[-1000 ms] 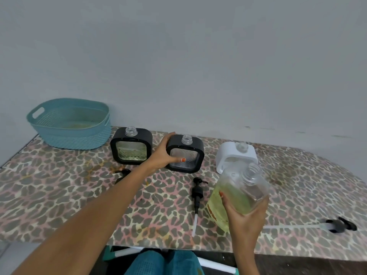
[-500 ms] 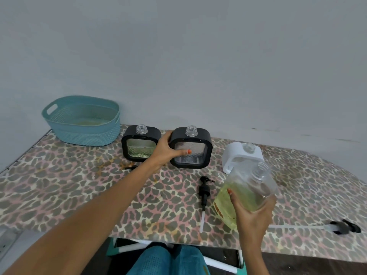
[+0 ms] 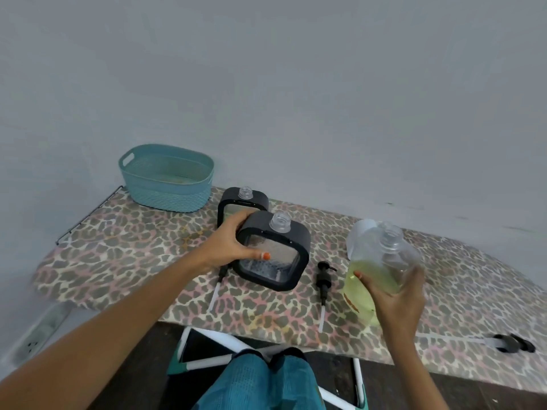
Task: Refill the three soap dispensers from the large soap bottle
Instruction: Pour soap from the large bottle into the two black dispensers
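At frame centre the left hand (image 3: 233, 247) is gripping a black square dispenser (image 3: 275, 258), holding it tilted over the leopard-print table (image 3: 124, 255). At lower right the right hand (image 3: 396, 300) is holding the uncapped large soap bottle (image 3: 381, 267), part full of yellow liquid.

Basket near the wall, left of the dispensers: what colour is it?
The basket is teal; the head view shows it best.

soft, even, dim daylight; faint shadows, slight blur, wide-angle bending at edges.
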